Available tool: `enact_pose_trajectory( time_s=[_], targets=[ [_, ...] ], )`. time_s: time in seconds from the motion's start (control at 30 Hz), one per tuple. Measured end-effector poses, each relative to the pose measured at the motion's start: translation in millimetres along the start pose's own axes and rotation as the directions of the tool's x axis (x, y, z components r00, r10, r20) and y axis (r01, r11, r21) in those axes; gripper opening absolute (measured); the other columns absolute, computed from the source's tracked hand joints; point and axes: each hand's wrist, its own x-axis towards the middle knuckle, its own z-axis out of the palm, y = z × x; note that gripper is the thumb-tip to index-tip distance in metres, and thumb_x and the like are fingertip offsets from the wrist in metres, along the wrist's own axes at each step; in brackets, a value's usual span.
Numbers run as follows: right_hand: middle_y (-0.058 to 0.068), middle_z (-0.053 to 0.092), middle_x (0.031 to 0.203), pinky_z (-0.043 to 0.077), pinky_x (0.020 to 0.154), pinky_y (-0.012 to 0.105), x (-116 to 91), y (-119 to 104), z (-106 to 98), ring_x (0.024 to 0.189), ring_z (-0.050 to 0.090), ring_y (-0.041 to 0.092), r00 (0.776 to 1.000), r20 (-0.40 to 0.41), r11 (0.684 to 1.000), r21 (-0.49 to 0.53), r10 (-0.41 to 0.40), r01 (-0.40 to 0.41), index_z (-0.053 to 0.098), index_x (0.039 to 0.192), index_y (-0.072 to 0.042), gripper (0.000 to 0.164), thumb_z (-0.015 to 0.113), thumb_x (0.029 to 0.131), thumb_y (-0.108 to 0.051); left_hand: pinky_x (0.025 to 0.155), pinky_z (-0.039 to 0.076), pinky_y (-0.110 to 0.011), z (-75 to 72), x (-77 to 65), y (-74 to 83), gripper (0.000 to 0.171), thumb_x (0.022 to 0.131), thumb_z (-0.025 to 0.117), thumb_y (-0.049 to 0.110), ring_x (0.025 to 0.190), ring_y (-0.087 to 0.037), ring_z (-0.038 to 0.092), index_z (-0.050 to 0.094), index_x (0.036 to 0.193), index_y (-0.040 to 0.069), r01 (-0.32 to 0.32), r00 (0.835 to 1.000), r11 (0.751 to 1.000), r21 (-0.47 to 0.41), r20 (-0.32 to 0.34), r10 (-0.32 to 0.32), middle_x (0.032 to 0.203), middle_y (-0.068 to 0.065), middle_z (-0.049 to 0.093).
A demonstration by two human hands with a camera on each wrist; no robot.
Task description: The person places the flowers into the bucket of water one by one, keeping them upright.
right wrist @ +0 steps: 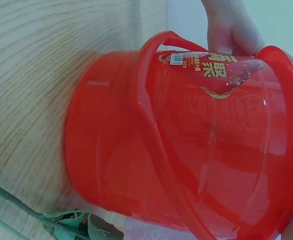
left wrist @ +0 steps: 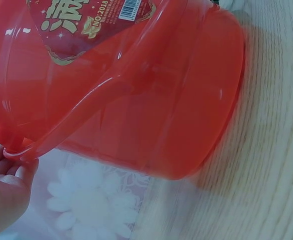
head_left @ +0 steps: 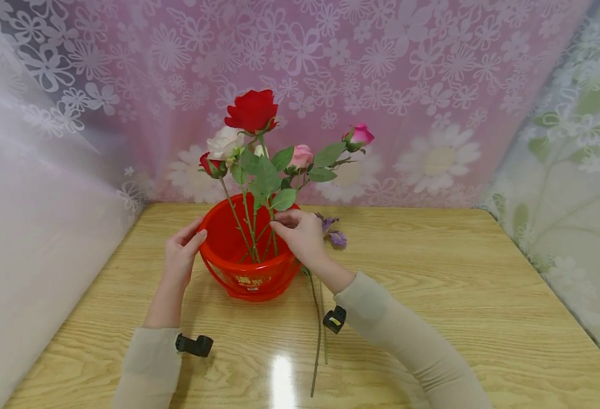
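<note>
A red plastic bucket (head_left: 259, 278) stands on the table with several flower stems in it. My left hand (head_left: 179, 255) grips its rim at the left, thumb and fingers on either side, as the left wrist view also shows beside the handle (left wrist: 81, 107). Over the right rim, my right hand (head_left: 302, 236) pinches a leafy green stem that seems to belong to the large red rose (head_left: 252, 111). A small red rosebud (head_left: 213, 165), a white rose (head_left: 225, 143), a pink rose (head_left: 301, 156) and a magenta rosebud (head_left: 359, 136) also rise from the bucket.
Purple flowers (head_left: 337, 237) lie on the wooden table (head_left: 433, 284) right of the bucket, and two loose stems (head_left: 316, 335) stretch toward the front edge. A pink floral curtain (head_left: 330, 57) hangs behind, with pale curtains at both sides.
</note>
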Motion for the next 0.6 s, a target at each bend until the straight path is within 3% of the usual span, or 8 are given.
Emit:
enact_pose_trajectory(
  time_s=[0.27,0.6],
  targets=[
    [0.008,0.066,0.082,0.051,0.065,0.024,-5,0,-2,0.074,0.062,0.015,0.999,-0.022,0.999,-0.024,-0.038,0.037,0.068,0.089,0.000,0.014,0.066,0.079,-0.009,0.082,0.045,-0.019,-0.1,-0.3,-0.6,0.044,0.087,0.053,0.001,0.096,-0.010,0.055,0.040,0.126,-0.011,0.007,1.000,1.000,-0.009,0.002,-0.007,0.103,0.007,0.058],
    [0.013,0.065,0.087,0.051,0.069,0.027,-20,4,-13,0.078,0.063,0.020,0.995,-0.067,0.992,0.092,-0.074,0.080,0.066,0.093,0.006,0.016,0.065,0.079,-0.002,0.082,0.045,-0.019,0.3,-1.2,1.0,0.044,0.087,0.053,0.002,0.098,-0.012,0.054,0.040,0.127,-0.011,0.005,1.000,1.000,-0.007,0.003,-0.005,0.104,0.006,0.057]
  ],
)
